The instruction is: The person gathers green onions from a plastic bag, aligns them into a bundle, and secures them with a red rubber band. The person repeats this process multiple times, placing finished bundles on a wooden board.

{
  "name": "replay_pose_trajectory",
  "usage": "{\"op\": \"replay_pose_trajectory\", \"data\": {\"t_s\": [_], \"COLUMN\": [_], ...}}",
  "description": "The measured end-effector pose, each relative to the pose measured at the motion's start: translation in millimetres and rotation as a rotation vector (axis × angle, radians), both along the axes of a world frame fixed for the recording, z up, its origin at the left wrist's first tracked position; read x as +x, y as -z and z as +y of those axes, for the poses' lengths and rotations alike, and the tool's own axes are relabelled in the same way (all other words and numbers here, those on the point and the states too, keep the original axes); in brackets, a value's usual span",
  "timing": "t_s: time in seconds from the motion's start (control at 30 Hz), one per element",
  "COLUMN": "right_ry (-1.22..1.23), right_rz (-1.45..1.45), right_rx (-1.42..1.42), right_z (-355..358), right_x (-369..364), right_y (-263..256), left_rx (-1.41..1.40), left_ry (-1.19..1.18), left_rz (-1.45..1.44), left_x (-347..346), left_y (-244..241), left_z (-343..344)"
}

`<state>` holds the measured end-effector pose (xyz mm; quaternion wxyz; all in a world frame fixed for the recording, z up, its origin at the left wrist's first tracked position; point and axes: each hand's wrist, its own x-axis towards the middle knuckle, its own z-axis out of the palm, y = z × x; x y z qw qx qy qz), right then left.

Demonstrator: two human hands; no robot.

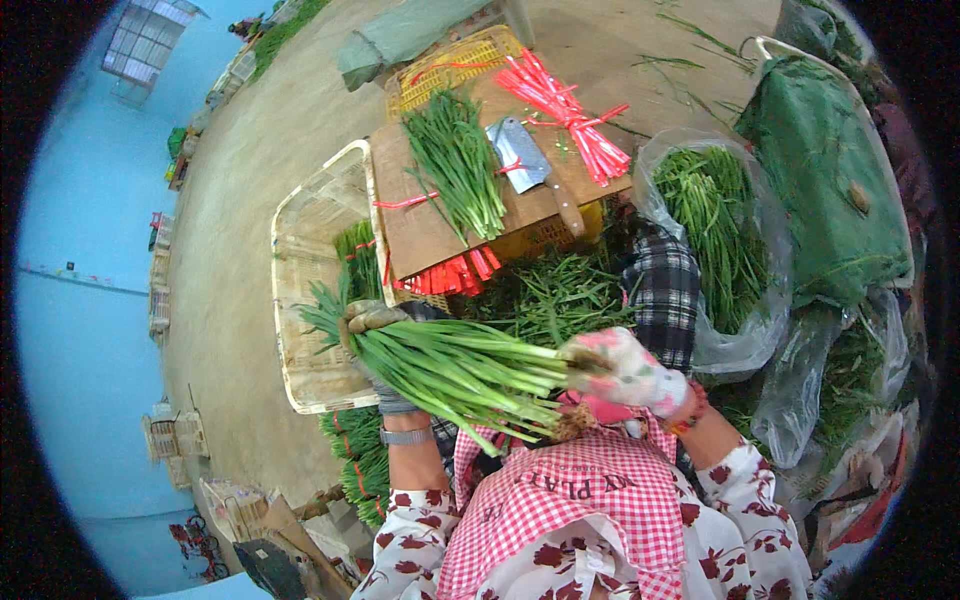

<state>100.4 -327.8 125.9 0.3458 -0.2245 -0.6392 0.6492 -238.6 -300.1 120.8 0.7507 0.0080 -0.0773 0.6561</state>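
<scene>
My left hand [375,330], in a worn glove, grips a bunch of green Chinese chives [465,367] near the leaf tips. The stalks stretch across my lap, with brown, soiled root ends on the right. At those ends is my right hand [626,367], in a white and pink patterned glove, its fingers closed around some of the roots. Beyond the hands, a wooden board [420,247] carries a loose pile of chives [457,165], a cleaver [525,161] and a bundle of red and white ties [574,116].
A white plastic crate [281,337] holding chives stands at left. Tied bunches [356,457] lie below it. On the right are a clear plastic bag [780,300] of chives and a green-covered basket [825,180]. Loose trimmings [562,292] lie under the board's near edge.
</scene>
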Motion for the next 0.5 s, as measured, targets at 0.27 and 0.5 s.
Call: {"op": "replay_pose_trajectory", "data": {"t_s": [0.27, 0.5], "right_ry": [0.000, 0.313], "right_rz": [-0.194, -0.201], "right_rx": [-0.117, 0.335], "right_z": [-20, -3], "right_x": [28, -31], "right_y": [-4, -35], "left_rx": [0.174, 0.166], "left_ry": [-0.261, -0.100], "left_rz": [0.181, 0.100], "left_x": [-72, -18], "left_y": [-8, -18], "left_z": [-8, -12]}}
